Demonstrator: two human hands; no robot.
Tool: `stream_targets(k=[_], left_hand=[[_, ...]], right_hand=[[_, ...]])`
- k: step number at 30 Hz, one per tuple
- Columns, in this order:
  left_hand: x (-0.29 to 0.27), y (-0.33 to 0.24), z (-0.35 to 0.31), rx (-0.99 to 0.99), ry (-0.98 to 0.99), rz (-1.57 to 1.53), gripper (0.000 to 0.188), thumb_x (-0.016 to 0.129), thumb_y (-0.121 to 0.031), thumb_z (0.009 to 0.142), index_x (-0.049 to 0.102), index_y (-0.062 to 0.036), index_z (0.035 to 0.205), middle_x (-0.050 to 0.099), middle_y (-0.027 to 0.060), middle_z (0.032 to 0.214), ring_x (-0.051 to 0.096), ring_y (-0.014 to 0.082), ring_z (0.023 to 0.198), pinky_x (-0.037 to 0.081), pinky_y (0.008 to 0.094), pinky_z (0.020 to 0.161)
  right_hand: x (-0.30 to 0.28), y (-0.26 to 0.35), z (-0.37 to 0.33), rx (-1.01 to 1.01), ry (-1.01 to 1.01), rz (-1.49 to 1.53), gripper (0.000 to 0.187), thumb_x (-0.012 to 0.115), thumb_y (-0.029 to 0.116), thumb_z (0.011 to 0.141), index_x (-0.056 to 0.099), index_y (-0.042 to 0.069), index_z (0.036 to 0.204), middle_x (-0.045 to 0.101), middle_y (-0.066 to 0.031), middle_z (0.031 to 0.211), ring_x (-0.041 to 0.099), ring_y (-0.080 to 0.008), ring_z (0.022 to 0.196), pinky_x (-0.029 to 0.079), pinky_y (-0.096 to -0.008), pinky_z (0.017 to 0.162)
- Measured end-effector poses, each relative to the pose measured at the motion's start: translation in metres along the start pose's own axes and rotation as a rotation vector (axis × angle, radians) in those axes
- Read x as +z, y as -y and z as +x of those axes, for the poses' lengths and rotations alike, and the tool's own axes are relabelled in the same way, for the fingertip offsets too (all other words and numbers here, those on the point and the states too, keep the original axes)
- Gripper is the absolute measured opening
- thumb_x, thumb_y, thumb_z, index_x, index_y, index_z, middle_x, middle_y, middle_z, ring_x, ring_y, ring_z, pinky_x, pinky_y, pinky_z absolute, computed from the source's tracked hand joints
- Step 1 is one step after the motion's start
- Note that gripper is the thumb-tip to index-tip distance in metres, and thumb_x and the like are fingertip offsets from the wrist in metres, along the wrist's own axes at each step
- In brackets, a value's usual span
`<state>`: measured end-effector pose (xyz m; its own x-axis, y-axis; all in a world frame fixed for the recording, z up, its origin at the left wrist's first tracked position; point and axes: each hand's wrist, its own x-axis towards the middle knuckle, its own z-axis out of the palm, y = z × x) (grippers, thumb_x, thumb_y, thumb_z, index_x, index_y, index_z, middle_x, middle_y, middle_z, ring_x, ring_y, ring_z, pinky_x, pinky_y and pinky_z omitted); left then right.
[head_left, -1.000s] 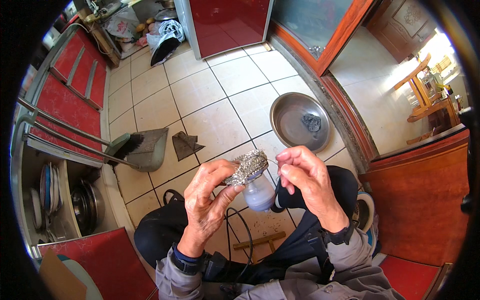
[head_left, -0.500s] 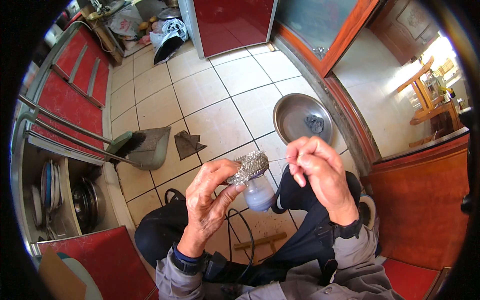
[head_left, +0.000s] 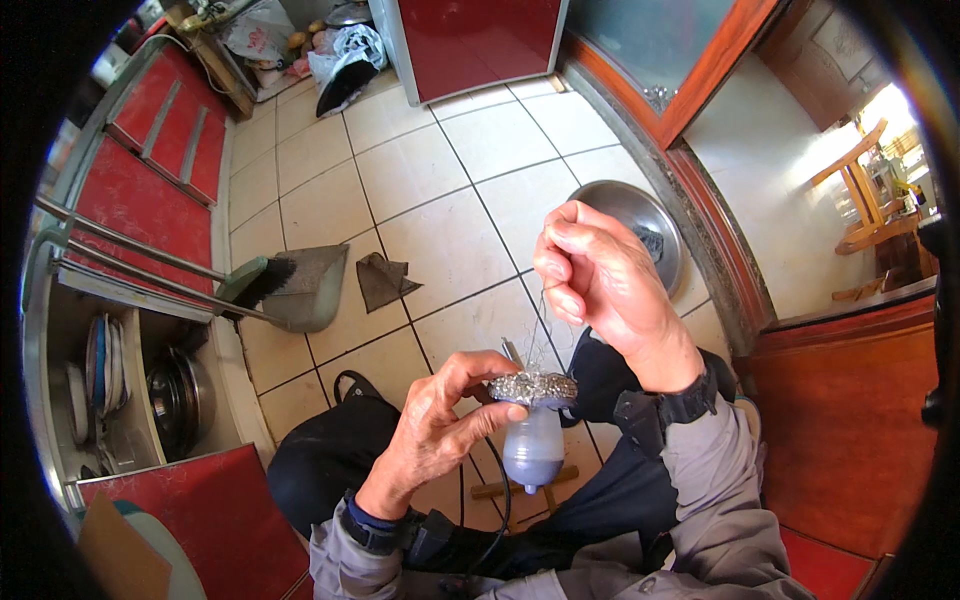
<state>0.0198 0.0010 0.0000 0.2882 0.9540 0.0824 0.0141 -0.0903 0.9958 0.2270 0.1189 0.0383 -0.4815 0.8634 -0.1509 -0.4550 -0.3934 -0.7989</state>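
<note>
My left hand (head_left: 432,428) is closed on a scrubbing brush, its thumb and forefinger at the edge of the head. That head is a round, silvery steel wool pad (head_left: 536,388). Below it hangs the brush's translucent, rounded plastic body (head_left: 534,442) with bluish contents, its tip pointing down. Loose strands of steel wire (head_left: 535,345) rise from the pad. Above them my right hand (head_left: 618,290) is closed in a pinch on a thin wire strand; its very end is hidden by the fingers.
A metal basin (head_left: 622,200) with a dark grey wad stands beyond my right hand. On the tiles to the left lie a dark cloth (head_left: 383,282) and a long-handled dustpan (head_left: 310,305) with a broom. Under my hands are a black cord (head_left: 503,490) and a wooden piece (head_left: 560,477).
My left hand has lowered the brush and turned its pad upward, the body now hanging beneath. My right hand has moved up and left, drawing the wire upward instead of sideways.
</note>
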Motion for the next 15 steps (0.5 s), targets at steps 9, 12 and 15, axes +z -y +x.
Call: stream_targets(k=[9,12,15], left_hand=[[0.01,0.006,0.011,0.093,0.207,0.177,0.027,0.079,-0.004,0.086,0.069,-0.0027,0.111,0.074,0.0137,0.108,0.073,0.0299,0.098,0.057,0.0383,0.086],[0.011,0.007,0.012,0.094,0.235,0.155,0.027,0.079,-0.004,0.086,0.069,-0.0025,0.111,0.074,0.013,0.109,0.072,0.0299,0.1,0.057,0.0385,0.087],[0.013,0.008,0.012,0.088,0.258,0.112,0.026,0.079,-0.004,0.087,0.069,-0.0028,0.111,0.073,0.0138,0.111,0.071,0.0299,0.103,0.056,0.0391,0.089]], right_hand=[[0.006,-0.018,-0.003,0.034,0.061,-0.026,0.016,0.058,0.02,0.106,0.053,0.008,0.099,0.051,-0.0016,0.077,0.047,-0.0089,0.052,0.042,-0.0236,0.048],[0.008,-0.018,-0.006,0.013,0.044,-0.023,0.016,0.057,0.02,0.107,0.053,0.007,0.099,0.051,-0.0012,0.078,0.045,-0.0074,0.051,0.043,-0.0239,0.047],[0.009,-0.016,-0.007,-0.021,0.043,-0.021,0.016,0.057,0.021,0.107,0.053,0.007,0.099,0.051,-0.0012,0.078,0.045,-0.0069,0.051,0.045,-0.0244,0.046]])
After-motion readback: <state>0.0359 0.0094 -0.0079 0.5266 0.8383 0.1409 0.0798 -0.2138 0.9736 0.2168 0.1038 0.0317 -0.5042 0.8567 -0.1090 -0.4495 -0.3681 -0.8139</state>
